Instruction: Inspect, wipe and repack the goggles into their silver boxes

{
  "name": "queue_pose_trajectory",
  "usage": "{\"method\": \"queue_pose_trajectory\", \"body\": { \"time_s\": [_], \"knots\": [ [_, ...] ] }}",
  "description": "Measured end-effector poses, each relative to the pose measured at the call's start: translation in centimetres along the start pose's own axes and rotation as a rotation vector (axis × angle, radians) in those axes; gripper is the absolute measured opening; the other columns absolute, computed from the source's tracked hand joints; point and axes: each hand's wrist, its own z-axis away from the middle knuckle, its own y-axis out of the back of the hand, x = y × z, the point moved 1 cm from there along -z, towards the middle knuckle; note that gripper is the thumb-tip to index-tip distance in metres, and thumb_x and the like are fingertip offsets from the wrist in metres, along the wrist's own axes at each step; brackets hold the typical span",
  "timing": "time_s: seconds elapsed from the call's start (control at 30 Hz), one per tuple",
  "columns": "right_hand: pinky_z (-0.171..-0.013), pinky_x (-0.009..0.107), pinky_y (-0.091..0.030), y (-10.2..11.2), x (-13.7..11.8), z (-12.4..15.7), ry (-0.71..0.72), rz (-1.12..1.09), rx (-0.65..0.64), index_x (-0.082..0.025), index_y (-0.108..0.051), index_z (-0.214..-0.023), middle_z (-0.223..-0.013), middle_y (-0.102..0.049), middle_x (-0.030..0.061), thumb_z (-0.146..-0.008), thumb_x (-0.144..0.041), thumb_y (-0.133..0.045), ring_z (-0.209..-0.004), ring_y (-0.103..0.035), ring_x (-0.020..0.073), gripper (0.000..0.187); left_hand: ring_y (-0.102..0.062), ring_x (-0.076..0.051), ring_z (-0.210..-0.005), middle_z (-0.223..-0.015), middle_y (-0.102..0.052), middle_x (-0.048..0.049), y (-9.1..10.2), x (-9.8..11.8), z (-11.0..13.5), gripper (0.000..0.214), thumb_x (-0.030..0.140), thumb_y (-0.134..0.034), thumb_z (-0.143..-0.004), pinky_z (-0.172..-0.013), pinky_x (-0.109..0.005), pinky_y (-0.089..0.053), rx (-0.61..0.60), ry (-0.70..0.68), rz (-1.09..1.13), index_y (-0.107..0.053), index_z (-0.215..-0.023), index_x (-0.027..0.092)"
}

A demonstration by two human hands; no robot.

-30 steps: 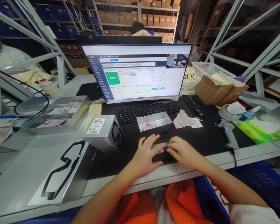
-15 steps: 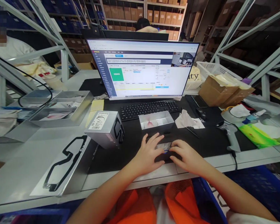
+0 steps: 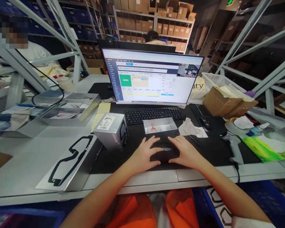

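My left hand (image 3: 142, 153) and my right hand (image 3: 184, 152) lie side by side on the black desk mat (image 3: 213, 148), fingers spread around a small dark case (image 3: 165, 152) between them. The case is mostly covered by my fingers. Just beyond it stands a small open silver box (image 3: 160, 126) with something pink inside. A silver product box (image 3: 111, 130) with a glasses outline sits to the left of my left hand.
A monitor (image 3: 152, 77) and black keyboard (image 3: 154, 114) stand behind the box. A flat silver lid (image 3: 72, 161) lies front left, silver trays (image 3: 70, 109) farther left. Crumpled paper (image 3: 191, 127), a mouse (image 3: 205, 122), a scanner (image 3: 234, 147) and cardboard boxes (image 3: 224, 101) are on the right. Other people sit behind.
Both hands have drawn apart and flattened over the dark case; the small purple thing pinched between them earlier no longer shows. The camera tilted up a little.
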Motion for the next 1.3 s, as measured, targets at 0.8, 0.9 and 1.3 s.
{"method": "queue_pose_trajectory", "body": {
  "time_s": [0.8,0.9,1.3],
  "knots": [
    [-0.101,0.054,-0.049,0.8,-0.3,0.4,0.013,-0.017,0.024,-0.018,-0.037,-0.151,-0.136,-0.06,0.0176,-0.074,-0.048,-0.082,-0.121,-0.06,0.0355,0.094,-0.068,-0.018,-0.072,-0.094,-0.074,-0.0091,-2.1,-0.8,1.3,0.045,0.04,-0.049,-0.094,-0.073,-0.033,-0.055,0.238,0.584,0.705,-0.064,-0.125,0.01],
    [-0.101,0.055,-0.049,0.7,-0.2,0.4,-0.032,-0.047,0.045,-0.019,-0.035,-0.152,-0.136,-0.059,0.0168,-0.074,-0.048,-0.082,-0.121,-0.059,0.0356,0.095,-0.064,-0.015,-0.061,-0.083,-0.07,-0.0052,-2.6,-1.2,1.4,0.039,0.038,-0.051,-0.091,-0.062,-0.029,-0.052,0.223,0.64,0.708,-0.068,-0.114,0.012],
    [-0.104,0.055,-0.048,0.0,1.4,1.0,-0.051,-0.176,0.031,-0.021,-0.039,-0.148,-0.138,-0.057,0.0156,-0.073,-0.044,-0.083,-0.125,-0.057,0.0347,0.09,-0.064,-0.018,-0.075,-0.081,-0.067,-0.0029,-1.1,-2.0,0.4,0.016,0.023,-0.051,-0.084,-0.071,-0.03,-0.053,0.092,0.53,0.443,-0.064,-0.09,0.017]
  ]
}}
